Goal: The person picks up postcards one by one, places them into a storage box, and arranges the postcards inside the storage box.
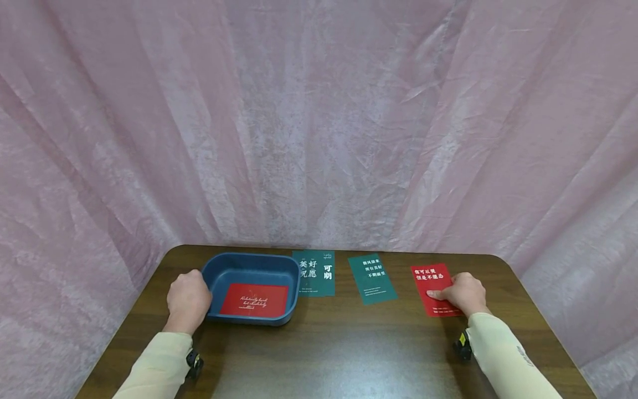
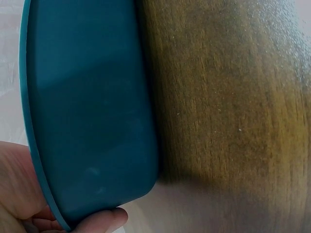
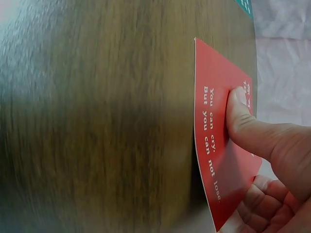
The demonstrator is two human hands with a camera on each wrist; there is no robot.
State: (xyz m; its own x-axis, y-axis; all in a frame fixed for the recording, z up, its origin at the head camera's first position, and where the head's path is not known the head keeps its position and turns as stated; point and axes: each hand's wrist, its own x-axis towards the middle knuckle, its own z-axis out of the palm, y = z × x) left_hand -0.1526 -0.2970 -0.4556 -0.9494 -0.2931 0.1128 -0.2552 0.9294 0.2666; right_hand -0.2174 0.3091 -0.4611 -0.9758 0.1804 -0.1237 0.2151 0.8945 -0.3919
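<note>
My left hand (image 1: 188,296) grips the left end of a blue plastic tray (image 1: 249,259), its thumb (image 2: 104,221) on the outer wall and its fingers by the rim. Inside the tray lies a red card (image 1: 255,300) with white script. At the right, my right hand (image 1: 466,293) pinches another red card (image 3: 218,116) by its right edge. The thumb (image 3: 248,128) lies across the printed face and the other fingers curl at the card's edge, partly hidden by it. This card bows slightly, with a shadow along its near edge.
Between the hands, a teal card (image 1: 372,279) lies tilted on the brown wooden table (image 1: 339,343). More teal card (image 1: 319,285) with white characters shows right beside the tray, partly covered by its rim. A pink curtain (image 1: 319,122) hangs behind the table's far edge.
</note>
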